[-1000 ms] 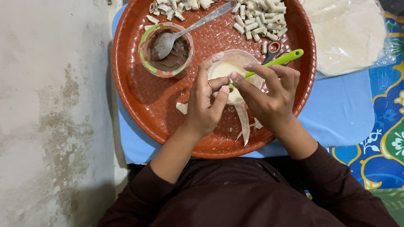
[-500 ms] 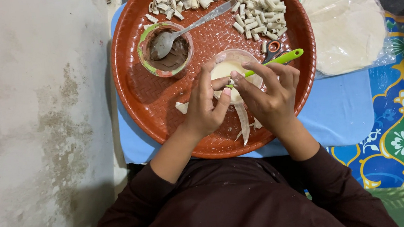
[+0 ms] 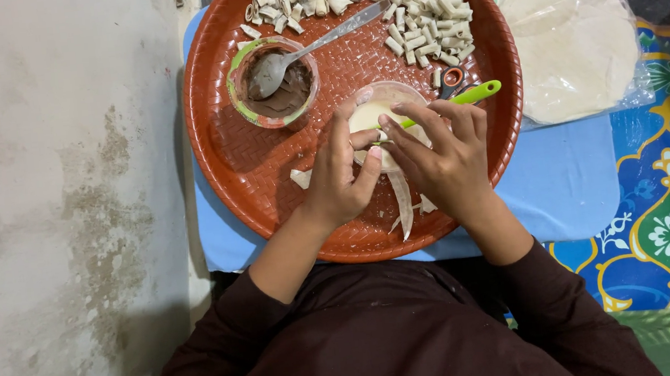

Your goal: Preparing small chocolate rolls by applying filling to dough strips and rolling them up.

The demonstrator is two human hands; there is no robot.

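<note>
1. Your left hand [image 3: 340, 181] sits just below frame centre, over the round red-brown tray [image 3: 223, 150]; its fingers pinch a small pale dough strip [image 3: 371, 156] from the left.
2. Your right hand [image 3: 444, 164] meets it from the right, its fingers closed on the same strip, so both hands grip one piece between them.
3. The dough strip lies at frame centre, on the lower half of the tray, just below a small clear cup [image 3: 376, 102] of pale paste.
4. Loose pale trimmings [image 3: 403, 201] trail down the tray beneath your hands; another scrap [image 3: 301, 178] lies left of your left hand.
5. A green-handled tool [image 3: 470, 94] rests across the cup, its handle pointing right.
6. Upper left of the tray: a green-rimmed bowl [image 3: 248, 110] of brown filling with a metal spoon [image 3: 312, 49] in it.
7. Top of the tray: a heap of small rolled pieces [image 3: 426, 25].
8. Upper right of the frame: flat round wrappers in a clear bag [image 3: 573, 43], on the blue counter [image 3: 576, 187].
</note>
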